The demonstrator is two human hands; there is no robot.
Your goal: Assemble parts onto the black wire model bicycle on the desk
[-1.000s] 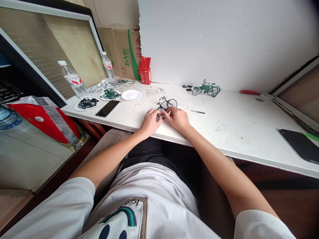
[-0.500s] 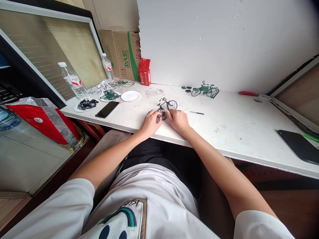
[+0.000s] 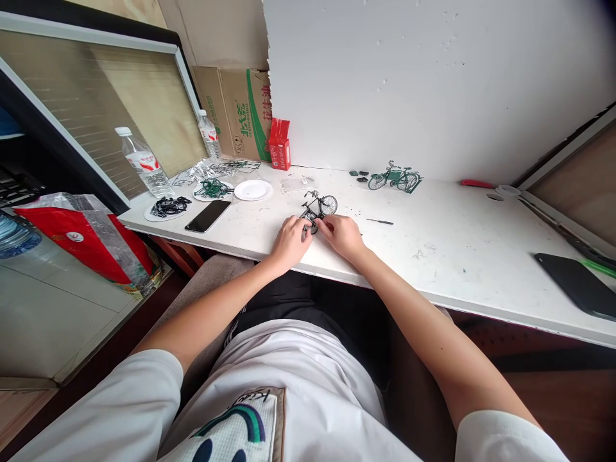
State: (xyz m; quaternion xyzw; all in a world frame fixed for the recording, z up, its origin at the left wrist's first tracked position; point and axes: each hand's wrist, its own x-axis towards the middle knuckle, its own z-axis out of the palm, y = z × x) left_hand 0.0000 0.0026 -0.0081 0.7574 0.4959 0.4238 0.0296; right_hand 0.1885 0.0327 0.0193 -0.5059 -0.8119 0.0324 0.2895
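A small black model bicycle (image 3: 328,205) is upright at the front of the white table (image 3: 462,244), its handlebar and one spoked wheel pointing away from me. My left hand (image 3: 291,242) has its fingers closed on the near end of the bicycle, from the left. From the right, my right hand (image 3: 342,235) pinches at the same near part with thumb and forefinger. My fingers partly cover the near wheel. A finished-looking green model bicycle (image 3: 394,176) stands farther back, with small dark pieces (image 3: 362,179) beside it.
On the left are paper plates with black parts (image 3: 169,204) and green parts (image 3: 213,188), a bare white plate (image 3: 253,190), a phone (image 3: 208,216) and water bottles (image 3: 144,163). A thin dark-handled tool (image 3: 380,221) lies right of my hands. A black tablet-like object (image 3: 577,282) is far right.
The black bicycle has turned slightly, its far wheel shifting a little left and nearer. My right hand has edged left with it. The whole view has tilted slightly.
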